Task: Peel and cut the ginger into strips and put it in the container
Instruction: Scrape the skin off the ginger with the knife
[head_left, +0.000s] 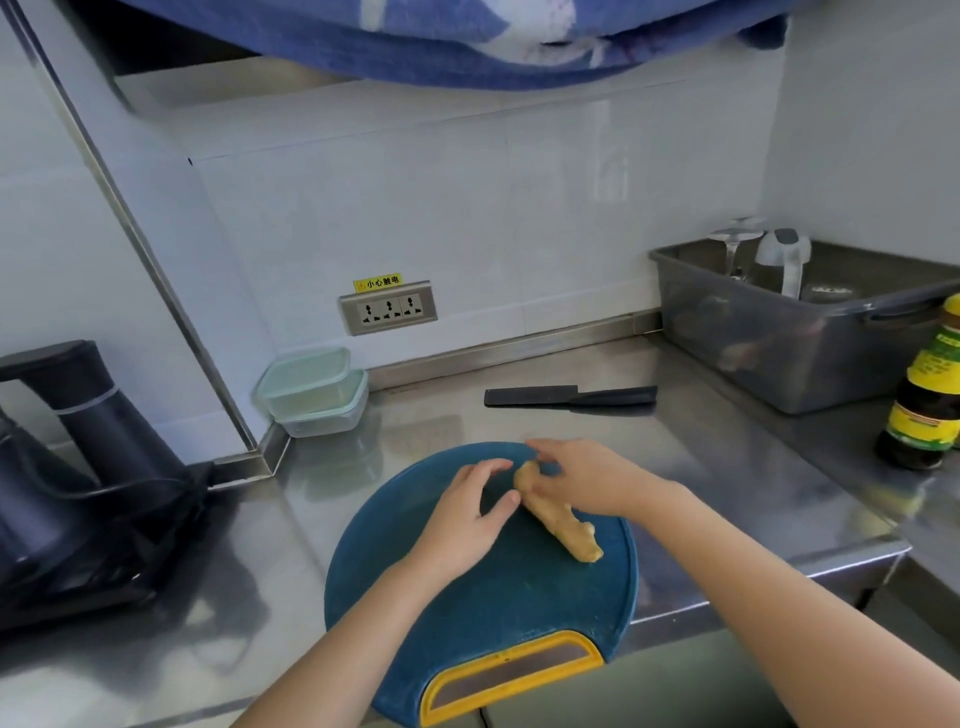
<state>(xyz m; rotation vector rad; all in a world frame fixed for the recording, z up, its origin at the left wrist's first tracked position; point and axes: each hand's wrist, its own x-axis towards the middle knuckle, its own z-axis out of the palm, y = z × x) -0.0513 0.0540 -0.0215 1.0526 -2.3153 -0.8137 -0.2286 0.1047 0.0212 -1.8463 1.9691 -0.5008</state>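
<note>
A tan piece of ginger (569, 525) lies on the round blue cutting board (483, 592) with a yellow handle. My right hand (576, 480) grips the ginger's far end between thumb and fingers. My left hand (470, 512) hovers just left of that end, fingers loosely curved, thumb tip close to the ginger; I cannot tell if it touches. A black knife (569, 397) lies on the steel counter behind the board. Two stacked pale green lidded containers (311, 392) sit in the back corner by the wall.
A dark kettle on its base (78, 467) stands at the left. A grey plastic bin (810, 322) with glassware sits at the back right, and a sauce bottle (924, 395) beside it. A wall socket (388, 309) is behind. The counter edge drops off at the front right.
</note>
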